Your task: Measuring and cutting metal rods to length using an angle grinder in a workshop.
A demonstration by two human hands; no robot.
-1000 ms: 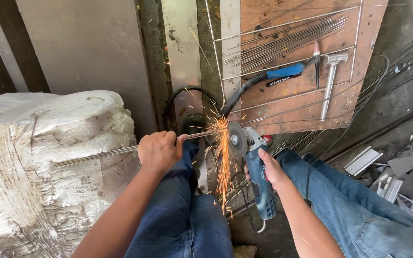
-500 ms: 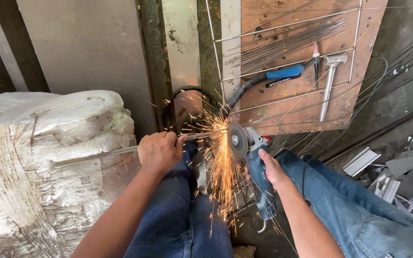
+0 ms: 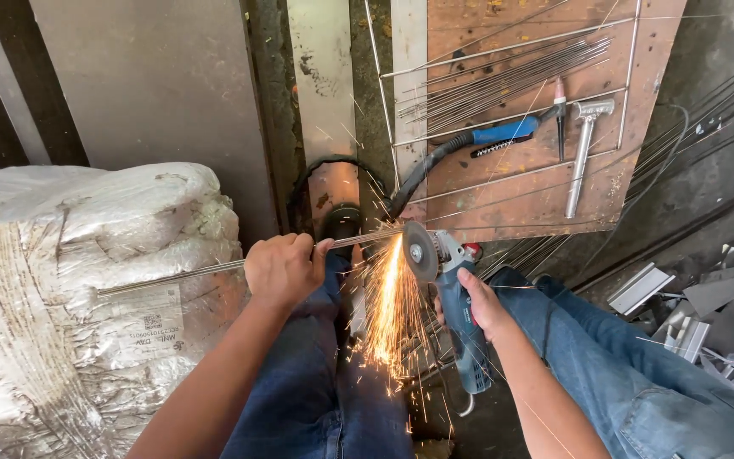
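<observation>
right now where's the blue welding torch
In the head view the blue welding torch lies upper right on the rusty board, beside the thin rod bundle, above the grinder.

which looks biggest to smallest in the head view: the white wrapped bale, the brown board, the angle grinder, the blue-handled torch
1. white wrapped bale, though it lies nearer the camera
2. brown board
3. and 4. angle grinder and blue-handled torch: too alike to rank; the right hand covers part of the grinder.
</observation>
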